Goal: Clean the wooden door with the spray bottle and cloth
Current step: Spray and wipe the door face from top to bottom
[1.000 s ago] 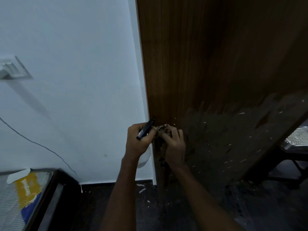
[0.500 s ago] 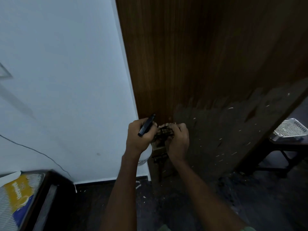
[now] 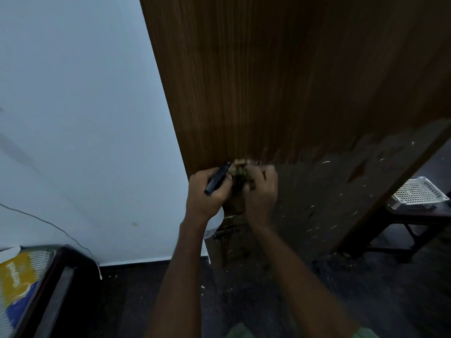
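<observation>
Curling round spray bottle (image 3: 214, 223), left hand (image 3: 207, 191) fingers grasp its neck, black trigger head jutting above knuckles, white body hanging below wrist. Right hand (image 3: 261, 191) fingers bunch blurred cloth (image 3: 241, 172) against wooden door (image 3: 268, 81) near its left edge. Both forearms reach forward and up. Cloth mostly hidden between hands; door's lower part worn, dull.

No text legible; yellow pack (image 3: 17, 276) print blurred

Both hands meet before the door (image 3: 280, 81), wall (image 3: 73, 118) to its left.
</observation>
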